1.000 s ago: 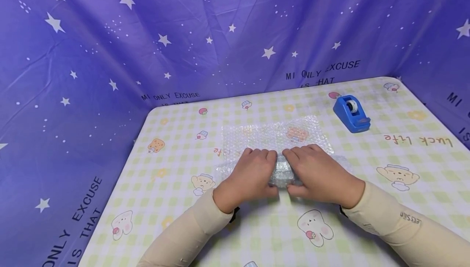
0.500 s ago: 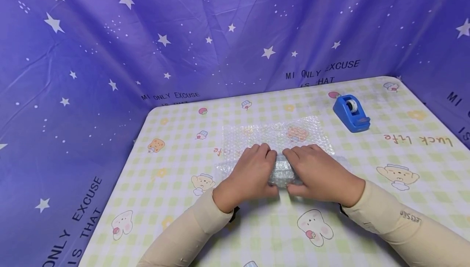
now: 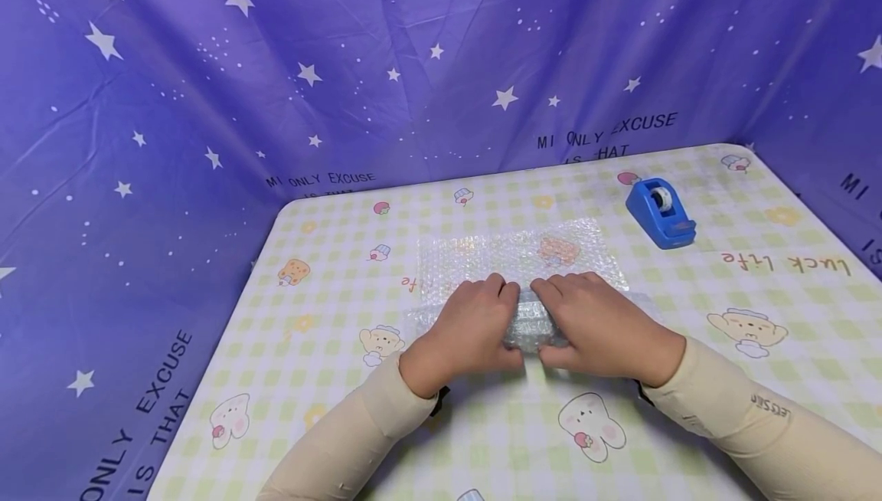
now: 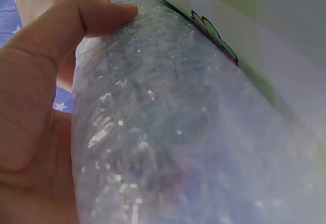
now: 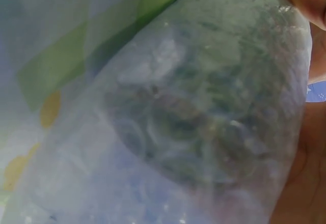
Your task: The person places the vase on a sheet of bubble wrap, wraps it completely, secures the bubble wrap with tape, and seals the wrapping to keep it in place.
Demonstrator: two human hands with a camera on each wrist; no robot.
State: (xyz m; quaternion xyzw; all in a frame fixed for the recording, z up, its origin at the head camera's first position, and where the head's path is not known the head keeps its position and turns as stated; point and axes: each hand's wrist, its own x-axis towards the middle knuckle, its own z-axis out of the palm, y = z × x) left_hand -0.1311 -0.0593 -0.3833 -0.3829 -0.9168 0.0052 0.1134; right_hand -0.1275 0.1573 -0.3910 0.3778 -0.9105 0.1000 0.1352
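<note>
A roll of bubble wrap [image 3: 532,323] lies crosswise on the table, its flat sheet [image 3: 503,252] spread out behind it. My left hand [image 3: 472,329] grips the roll's left part, fingers over the top and thumb on the near side. On the right part, my right hand [image 3: 599,325] holds it the same way, a small gap between the hands. Through the layers of bubble wrap [image 4: 153,112] in the left wrist view, something darker shows dimly. In the right wrist view a dark rounded shape sits inside the wrap [image 5: 204,127]; its kind cannot be made out.
A blue tape dispenser [image 3: 660,214] with a tape roll stands at the back right of the table. A green-and-white checked cloth [image 3: 331,394] with cartoon prints covers the tabletop. Purple star-printed curtains [image 3: 413,64] close off the back and sides.
The left hand's fingers lifted a little on the roll and settled again. Otherwise the hands, the roll and the sheet stay nearly in place.
</note>
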